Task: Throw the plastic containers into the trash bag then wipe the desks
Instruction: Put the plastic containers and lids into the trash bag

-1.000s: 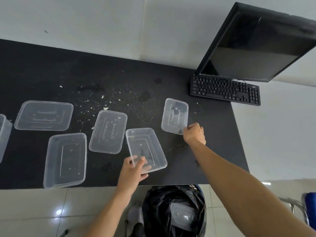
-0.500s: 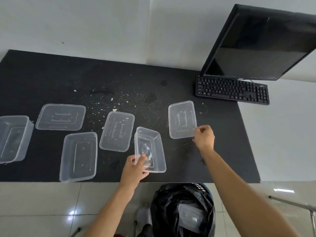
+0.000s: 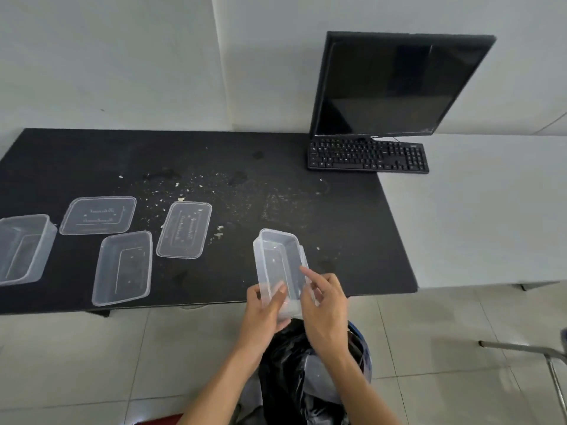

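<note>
A clear plastic container point(image 3: 277, 259) is tilted up over the black desk's point(image 3: 276, 154) front edge. My left hand point(image 3: 267, 311) grips its near end. A clear lid point(image 3: 304, 256) lies against the container's right side, and my right hand point(image 3: 325, 308) pinches its near edge. Both hands are just above the black trash bag point(image 3: 294, 378) on the floor, which holds something clear. Two more open containers point(image 3: 124, 266) point(image 3: 23, 246) and two lids point(image 3: 184, 230) point(image 3: 98, 214) lie on the desk's left half.
Crumbs and smears point(image 3: 214, 185) cover the middle of the black desk. A monitor point(image 3: 395, 84) and keyboard point(image 3: 368, 156) stand at its back right. A white desk point(image 3: 475, 210) adjoins on the right. A metal chair leg point(image 3: 537, 351) shows at the far right.
My right hand picked the lid off the desk and brought it against the container. My left hand lifted the container toward the desk's front edge, over the bag.
</note>
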